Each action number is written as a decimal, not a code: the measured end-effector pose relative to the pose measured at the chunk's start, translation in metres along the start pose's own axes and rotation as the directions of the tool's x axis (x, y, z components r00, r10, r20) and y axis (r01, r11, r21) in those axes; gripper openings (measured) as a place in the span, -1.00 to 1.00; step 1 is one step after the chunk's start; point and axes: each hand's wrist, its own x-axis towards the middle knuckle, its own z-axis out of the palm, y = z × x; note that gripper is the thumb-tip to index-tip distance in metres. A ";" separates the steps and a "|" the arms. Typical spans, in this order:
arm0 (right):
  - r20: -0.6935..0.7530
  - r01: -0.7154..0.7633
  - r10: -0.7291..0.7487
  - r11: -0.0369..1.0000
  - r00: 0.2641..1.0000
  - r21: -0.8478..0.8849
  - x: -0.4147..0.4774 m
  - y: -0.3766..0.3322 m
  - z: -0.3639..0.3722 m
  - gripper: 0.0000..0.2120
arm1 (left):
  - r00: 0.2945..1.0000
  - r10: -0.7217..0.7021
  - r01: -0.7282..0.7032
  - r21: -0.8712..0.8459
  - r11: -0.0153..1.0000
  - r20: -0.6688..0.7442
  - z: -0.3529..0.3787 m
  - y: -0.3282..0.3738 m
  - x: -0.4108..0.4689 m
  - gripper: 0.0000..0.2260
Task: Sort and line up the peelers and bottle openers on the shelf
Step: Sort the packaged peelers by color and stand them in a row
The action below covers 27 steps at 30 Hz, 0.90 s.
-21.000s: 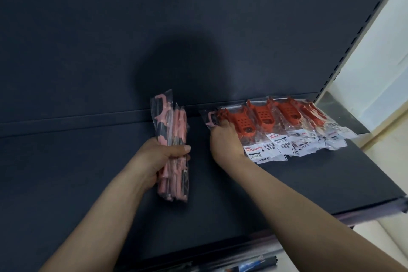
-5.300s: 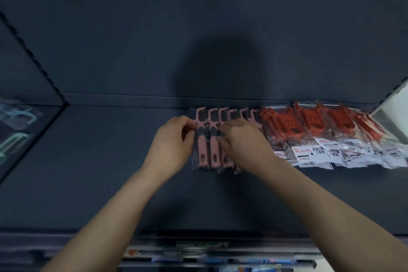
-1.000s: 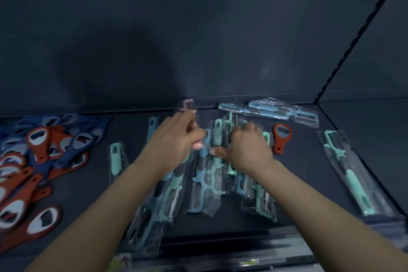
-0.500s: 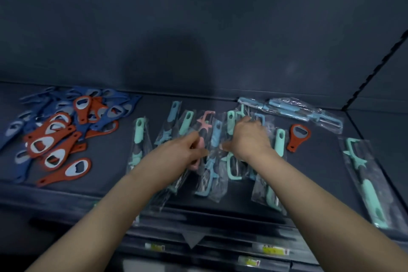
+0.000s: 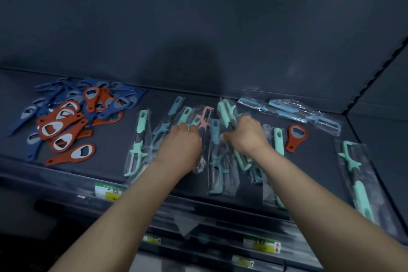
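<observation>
Both forearms extended; left hand (image 5: 181, 146), right hand (image 5: 247, 137) palm-down, close together, fingertips hidden.

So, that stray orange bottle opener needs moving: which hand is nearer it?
Right. The right hand sits just left of the orange round-headed bottle opener; the left hand is farther left.

A: What's lying on the dark shelf (image 5: 320, 161)?
B: A pink peeler (image 5: 206, 117) in the middle, among a jumble of bagged peelers (image 5: 141, 137), mint and blue.
A: Left of the pink one?
B: A loose heap of blue and red bottle openers (image 5: 66, 121).
A: And right?
B: One red bottle opener (image 5: 295, 138), blue peelers (image 5: 289, 110) further back, and a mint peeler (image 5: 357, 179) farthest out.
</observation>
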 end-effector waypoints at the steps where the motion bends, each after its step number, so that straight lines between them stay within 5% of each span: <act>1: 0.007 -0.013 0.012 0.999 1.000 0.032 0.000 0.001 -0.003 -0.71 | 0.999 -0.030 0.030 -0.003 1.000 0.033 -0.001 0.002 0.003 -0.56; 11: -0.134 -0.181 0.180 0.983 0.975 0.000 -0.013 0.024 -0.028 -0.65 | 0.985 -0.079 0.091 -0.068 0.994 0.151 -0.001 0.001 0.022 -0.56; 19: -0.205 -0.436 0.417 0.899 0.885 -0.052 -0.040 0.045 -0.022 -0.29 | 0.999 -0.049 0.047 -0.118 0.992 -0.019 0.010 -0.003 0.024 -0.57; 21: -0.196 -0.460 0.441 0.885 0.876 -0.066 -0.042 0.047 -0.021 -0.41 | 0.998 -0.059 0.056 -0.148 0.987 -0.016 0.012 -0.004 0.026 -0.48; 24: -0.198 -0.457 0.443 0.889 0.874 -0.032 -0.043 0.048 -0.020 -0.83 | 0.996 -0.079 0.071 -0.201 0.977 -0.032 0.014 -0.010 0.032 -0.52; 27: -0.189 -0.462 0.459 0.886 0.868 0.030 -0.042 0.045 -0.019 -0.65 | 0.993 -0.107 0.093 -0.201 0.975 -0.059 0.014 -0.016 0.037 -0.65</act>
